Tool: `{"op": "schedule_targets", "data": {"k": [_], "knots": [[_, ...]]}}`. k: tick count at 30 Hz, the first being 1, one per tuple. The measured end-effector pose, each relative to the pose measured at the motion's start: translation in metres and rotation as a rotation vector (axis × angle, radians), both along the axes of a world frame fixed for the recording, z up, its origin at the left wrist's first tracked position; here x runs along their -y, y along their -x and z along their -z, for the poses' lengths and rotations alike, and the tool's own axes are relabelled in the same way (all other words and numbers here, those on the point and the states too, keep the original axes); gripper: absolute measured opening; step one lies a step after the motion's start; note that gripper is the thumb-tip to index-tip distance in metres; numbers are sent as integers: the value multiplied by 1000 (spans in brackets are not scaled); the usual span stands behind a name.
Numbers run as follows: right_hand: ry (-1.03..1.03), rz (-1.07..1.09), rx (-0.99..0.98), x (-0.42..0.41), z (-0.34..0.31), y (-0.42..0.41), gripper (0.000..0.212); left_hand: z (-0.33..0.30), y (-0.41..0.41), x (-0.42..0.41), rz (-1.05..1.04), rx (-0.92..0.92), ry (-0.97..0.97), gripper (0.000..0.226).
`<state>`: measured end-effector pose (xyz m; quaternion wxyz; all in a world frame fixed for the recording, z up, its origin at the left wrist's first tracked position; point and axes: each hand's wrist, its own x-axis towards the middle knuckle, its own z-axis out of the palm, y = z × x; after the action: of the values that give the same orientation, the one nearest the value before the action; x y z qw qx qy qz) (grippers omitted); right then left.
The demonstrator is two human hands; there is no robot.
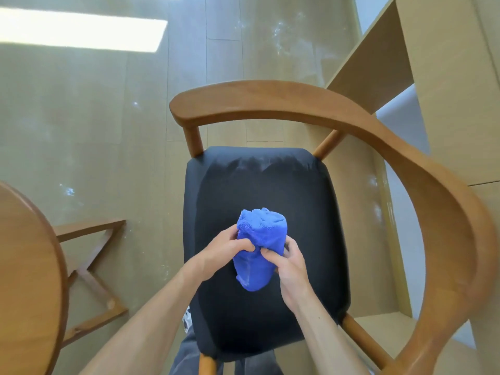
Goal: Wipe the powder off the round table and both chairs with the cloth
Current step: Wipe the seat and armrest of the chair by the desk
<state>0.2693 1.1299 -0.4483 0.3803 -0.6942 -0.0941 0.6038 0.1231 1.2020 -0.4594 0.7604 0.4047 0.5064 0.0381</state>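
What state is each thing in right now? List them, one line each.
blue cloth: bunched up, held above the seat by both hands.
left hand: fingers curled, gripping the cloth.
right hand: fingers curled, pinching the cloth.
chair seat: dark; faint pale powder streaks near its far edge.
round table: only its edge shows; no powder visible there.
floor: scattered white specks.

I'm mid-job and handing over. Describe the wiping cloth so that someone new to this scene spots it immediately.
Find the wooden armchair with the curved backrest and black seat cushion at the middle of the view. Above the cushion's middle, the left hand and right hand grip the bunched cloth. It is bright blue, the only vivid colour among brown wood and black fabric.
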Motion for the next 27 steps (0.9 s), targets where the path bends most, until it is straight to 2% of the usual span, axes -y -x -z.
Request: {"op": "schedule_targets", "data": {"k": [2, 4, 6, 8, 10, 12, 14, 16, 17, 20, 24, 27], "knots": [[3, -12, -52, -10, 2, -7, 45, -1, -4, -9, 5, 4, -13, 40], [-35, -33, -138, -16, 4, -13, 34, 3, -4, -18, 6, -42, -43, 40], [-65, -50, -208, -21, 6, -17, 33, 5, -4, -28, 26, -107, -98, 43], [-76, -103, -214, -25, 6, -19, 33, 6, -6, -37, 89, -186, -162, 44], [-53, -156, -159, -31, 7, -21, 32, 3, -9, -47, 150, -287, -271, 31], [19, -129, -69, -33, 12, -27, 37, 1, -13, -60, 169, -411, -456, 25], [66, -91, -11, -31, 19, -39, 42, 2, -19, -75, 202, -581, -738, 29], [94, -97, 34, -26, 27, -53, 39, 19, -25, -83, 336, -797, -1102, 42], [108, -98, 53, -23, 31, -59, 38, 28, -28, -83, 416, -866, -1199, 51], [145, -82, 90, -12, 42, -73, 35, 52, -33, -70, 556, -896, -1225, 56], [178, -60, 106, 1, 55, -83, 31, 64, -30, -64, 439, -812, -1268, 45], [195, -58, 118, 6, 60, -85, 30, 72, -21, -73, 448, -838, -1184, 72]]}}
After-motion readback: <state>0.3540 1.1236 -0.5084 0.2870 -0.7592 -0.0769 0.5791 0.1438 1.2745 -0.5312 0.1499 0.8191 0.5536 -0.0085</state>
